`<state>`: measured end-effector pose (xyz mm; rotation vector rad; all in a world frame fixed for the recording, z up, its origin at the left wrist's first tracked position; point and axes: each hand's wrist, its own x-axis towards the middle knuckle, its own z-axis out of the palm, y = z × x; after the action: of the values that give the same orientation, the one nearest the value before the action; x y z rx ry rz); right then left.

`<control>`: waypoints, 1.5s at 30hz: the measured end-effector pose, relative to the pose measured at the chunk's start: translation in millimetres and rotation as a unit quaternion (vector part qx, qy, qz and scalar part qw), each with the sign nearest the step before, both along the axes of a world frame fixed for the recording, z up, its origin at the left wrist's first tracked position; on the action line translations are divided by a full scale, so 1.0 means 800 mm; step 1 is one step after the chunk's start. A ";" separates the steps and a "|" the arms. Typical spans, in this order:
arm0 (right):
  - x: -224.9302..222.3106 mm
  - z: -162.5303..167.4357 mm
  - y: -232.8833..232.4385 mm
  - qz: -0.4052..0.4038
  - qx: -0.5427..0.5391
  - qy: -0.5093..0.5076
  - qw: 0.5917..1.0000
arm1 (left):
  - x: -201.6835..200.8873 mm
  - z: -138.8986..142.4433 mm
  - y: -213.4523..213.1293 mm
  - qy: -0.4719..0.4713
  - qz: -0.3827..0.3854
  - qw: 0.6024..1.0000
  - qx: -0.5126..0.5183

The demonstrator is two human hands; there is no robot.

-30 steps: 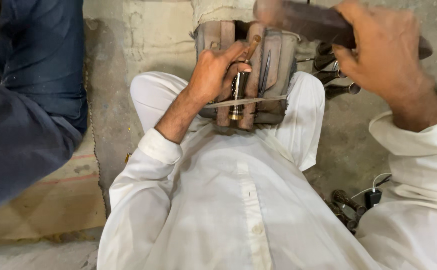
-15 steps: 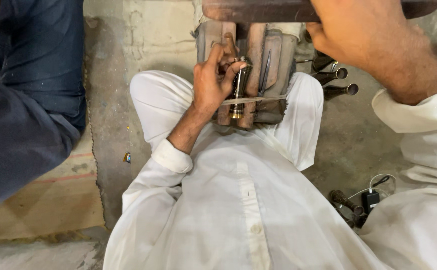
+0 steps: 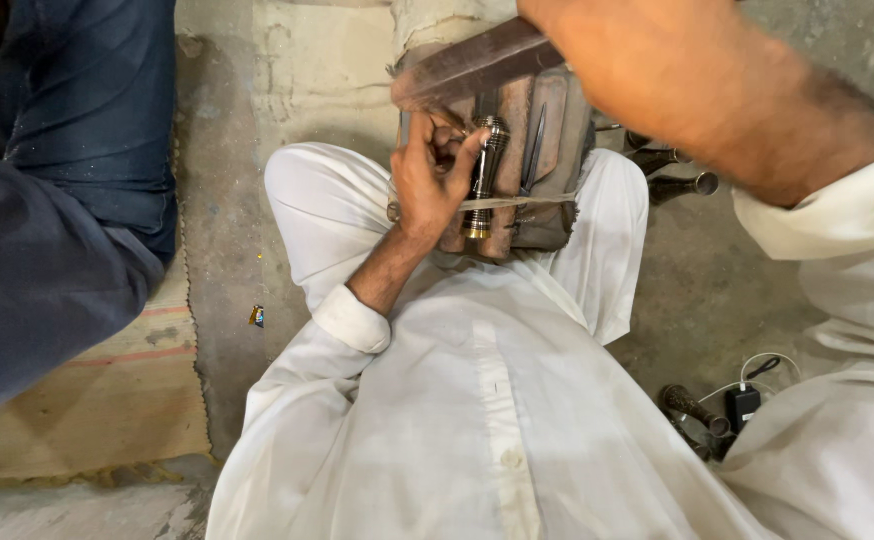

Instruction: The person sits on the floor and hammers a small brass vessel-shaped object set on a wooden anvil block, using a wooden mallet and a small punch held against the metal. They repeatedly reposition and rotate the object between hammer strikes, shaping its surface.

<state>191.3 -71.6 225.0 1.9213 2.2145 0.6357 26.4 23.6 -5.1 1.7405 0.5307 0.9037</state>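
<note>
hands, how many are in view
1 clearly: the left hand pinches a small ridged metal cylinder upright against the grooved block between the knees. The right hand is hidden beyond the top edge; only its forearm shows.

The scene is lit softly and evenly from above, as by diffuse daylight; no glare is seen. The white garment (image 3: 457,400) is rendered bright but not washed out, with gentle shading kept in its folds. Left of the garment, the dark blue clothing (image 3: 67,200) is sunk into deep shadow. Above the garment, the raised tool (image 3: 472,70) is smeared by motion blur, and the right forearm (image 3: 717,90) beside it is shown soft, too near the lens. The concrete floor (image 3: 707,300) is kept sharp.
</note>
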 end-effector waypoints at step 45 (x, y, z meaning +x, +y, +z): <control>0.017 -0.185 -0.205 -0.268 0.177 0.349 0.880 | 0.038 0.073 0.080 0.112 -0.404 0.854 0.308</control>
<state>204.7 -235.3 77.2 3.1900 1.7513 0.2816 57.1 87.9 53.4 2.3681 -0.4187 0.2501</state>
